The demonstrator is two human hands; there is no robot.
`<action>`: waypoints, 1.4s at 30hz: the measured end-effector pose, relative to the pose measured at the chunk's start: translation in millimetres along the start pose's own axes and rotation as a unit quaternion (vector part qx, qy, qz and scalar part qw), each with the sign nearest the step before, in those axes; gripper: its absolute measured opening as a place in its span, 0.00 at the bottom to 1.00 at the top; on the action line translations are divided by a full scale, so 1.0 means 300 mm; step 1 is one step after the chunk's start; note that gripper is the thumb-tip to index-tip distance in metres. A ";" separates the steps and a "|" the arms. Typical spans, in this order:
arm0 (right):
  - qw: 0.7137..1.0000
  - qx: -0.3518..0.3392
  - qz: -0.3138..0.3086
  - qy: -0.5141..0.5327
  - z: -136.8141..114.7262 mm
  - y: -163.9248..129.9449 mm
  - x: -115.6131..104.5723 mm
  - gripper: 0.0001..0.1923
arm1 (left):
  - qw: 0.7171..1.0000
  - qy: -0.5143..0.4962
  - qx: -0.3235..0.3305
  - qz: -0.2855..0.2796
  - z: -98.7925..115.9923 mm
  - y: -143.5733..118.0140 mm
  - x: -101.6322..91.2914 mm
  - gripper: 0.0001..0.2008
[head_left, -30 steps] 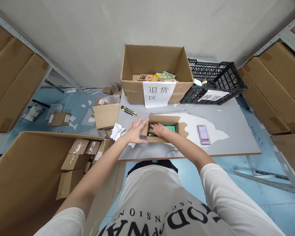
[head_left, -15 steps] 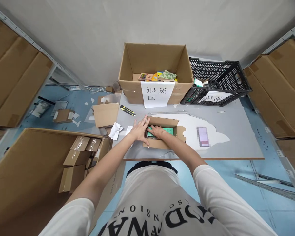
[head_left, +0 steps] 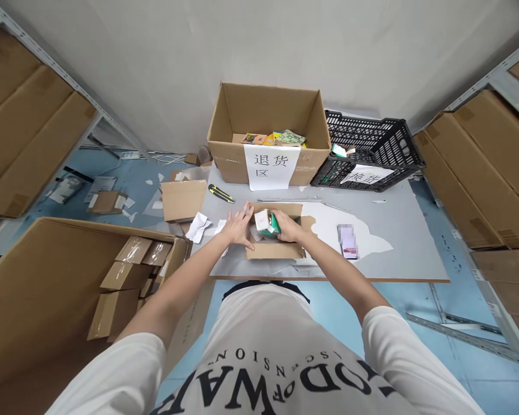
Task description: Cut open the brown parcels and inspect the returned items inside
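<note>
A small open cardboard box (head_left: 273, 249) lies on the grey table (head_left: 398, 253) in front of me. My left hand (head_left: 237, 226) presses flat against the box's left end, fingers spread. My right hand (head_left: 288, 227) grips a green and white packet (head_left: 266, 222) and holds it tilted up above the box's opening. The inside of the box is mostly hidden by my hands.
A large cardboard box (head_left: 266, 132) with a white paper label stands at the table's back, beside a black plastic crate (head_left: 365, 151). A yellow utility knife (head_left: 222, 193) and a blurred card (head_left: 346, 240) lie on the table. A big carton (head_left: 69, 288) of small boxes sits lower left.
My right hand was down inside the small box; now it has lifted the green and white packet up out of it. My left hand stays on the box's left end.
</note>
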State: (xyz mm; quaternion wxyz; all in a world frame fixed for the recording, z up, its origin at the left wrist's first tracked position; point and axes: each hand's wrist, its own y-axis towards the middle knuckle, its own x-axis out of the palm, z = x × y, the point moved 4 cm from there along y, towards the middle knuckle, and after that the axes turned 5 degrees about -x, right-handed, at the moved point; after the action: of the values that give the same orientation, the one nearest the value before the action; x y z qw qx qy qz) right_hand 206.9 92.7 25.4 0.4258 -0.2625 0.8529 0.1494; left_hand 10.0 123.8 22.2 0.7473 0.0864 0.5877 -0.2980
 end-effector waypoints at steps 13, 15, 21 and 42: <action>0.947 0.039 0.244 0.206 0.013 -0.094 -0.316 0.45 | 0.999 0.007 -0.031 0.005 -0.024 0.122 -0.050 0.75; 0.943 0.029 0.269 0.195 -0.010 -0.101 -0.387 0.45 | 0.999 0.010 -0.037 0.000 -0.034 0.160 -0.068 0.76; 0.946 0.023 0.274 0.171 -0.082 -0.195 -0.480 0.46 | 0.998 0.025 -0.061 -0.024 -0.074 0.274 -0.113 0.76; 0.920 0.100 0.269 0.267 0.116 -0.318 0.068 0.40 | 0.994 0.012 -0.110 0.008 -0.099 0.233 -0.203 0.29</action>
State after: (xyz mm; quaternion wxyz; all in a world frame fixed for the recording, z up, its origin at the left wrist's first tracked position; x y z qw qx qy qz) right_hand 274.1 24.7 -14.7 0.1505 -0.0096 0.9839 0.0962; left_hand 15.6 215.5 54.6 0.7472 0.0123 0.6254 -0.2246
